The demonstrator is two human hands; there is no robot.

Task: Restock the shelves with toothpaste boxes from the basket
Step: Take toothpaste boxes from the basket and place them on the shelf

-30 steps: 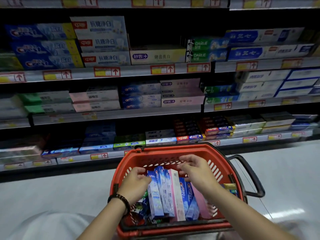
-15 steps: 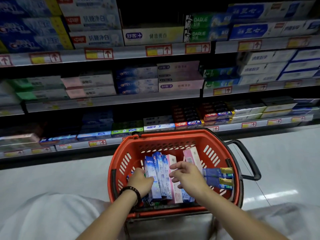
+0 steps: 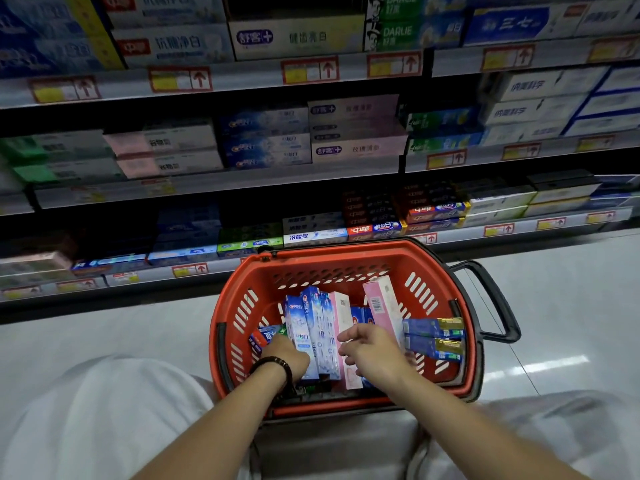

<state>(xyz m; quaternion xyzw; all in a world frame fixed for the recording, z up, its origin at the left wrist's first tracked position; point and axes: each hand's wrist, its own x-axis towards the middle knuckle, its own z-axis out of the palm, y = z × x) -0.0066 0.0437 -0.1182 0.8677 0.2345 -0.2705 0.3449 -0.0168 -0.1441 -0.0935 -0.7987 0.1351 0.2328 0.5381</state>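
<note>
Where the red plastic basket is set on the floor near the shelves, upright blue toothpaste boxes are seen inside it. Their left side is touched by the left hand, whose fingers are hidden, so its grip cannot be told; a pink-and-white box is touched by the loosely bent fingers of the right hand.

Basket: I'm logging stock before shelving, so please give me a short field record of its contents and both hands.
basket: red plastic, black handle on its right
standing: blue boxes, pink-and-white box
leaning: pink box
lying at right: two blue-and-gold boxes
left hand: against the blue boxes' left side, fingers hidden
right hand: over the boxes, fingers loosely curled, holding nothing
shelves: stocked with toothpaste boxes
</note>
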